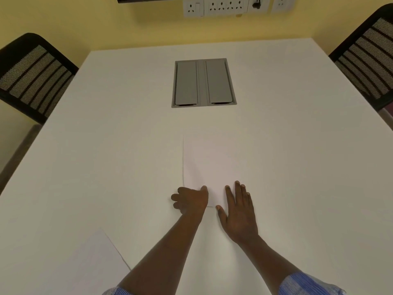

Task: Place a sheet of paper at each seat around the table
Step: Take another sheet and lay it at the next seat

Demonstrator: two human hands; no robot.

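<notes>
Worktop: a white worktop (106,167) filled most of the view, set against a yellow wall.
Sheet of paper: one white sheet of paper (204,162) lay flat near the middle of the worktop, its long side running away from the person, between the hands and the cable box.
Second sheet: another white sheet (95,267) lay at an angle at the near left edge of the view, well apart from the first.
Left hand: the left hand (189,200) rested at the near left corner of the sheet of paper, thumb on top of the paper and fingers curled beside its edge; its grip looked pinched on that corner.
Right hand: the right hand (239,211) lay flat, palm down, fingers spread and released, fingertips on the near right part of the same sheet.
Sleeves: blue-and-white striped sleeves (302,284) showed at the bottom edge.
Cable box: a grey cable box (203,83) with two closed flaps sat flush in the worktop, beyond the paper.
Chairs: a black mesh-back chair (32,75) stood at the left side, and another chair (370,58) at the right side.
Wall sockets: a row of white wall sockets (225,6) was mounted on the wall above the far edge.
</notes>
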